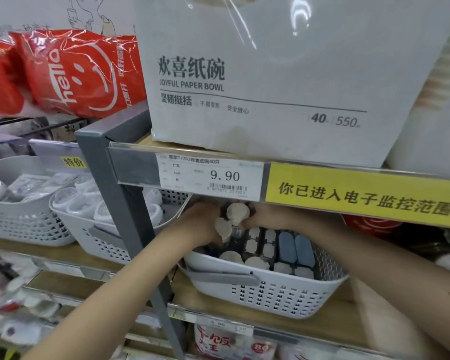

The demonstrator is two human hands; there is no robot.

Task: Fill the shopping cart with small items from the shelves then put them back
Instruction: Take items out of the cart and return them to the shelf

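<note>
A white perforated basket [283,294] on the wooden shelf holds small items: round cream-capped ones [256,262], square packs and two blue pieces [295,246]. Both my hands reach under the upper shelf edge, above the basket's back left. My left hand [200,224] grips a small cream-topped item [224,228]. My right hand [263,216] holds another round cream-topped item [238,211] right beside it. The fingers are partly hidden by the price rail. No shopping cart is in view.
A big white paper-bowl pack [270,74] stands on the upper shelf above a price rail [208,175] and yellow strip [361,196]. A grey upright post [130,216] stands left of my arms. More white baskets [31,219] and red packs [81,71] lie to the left.
</note>
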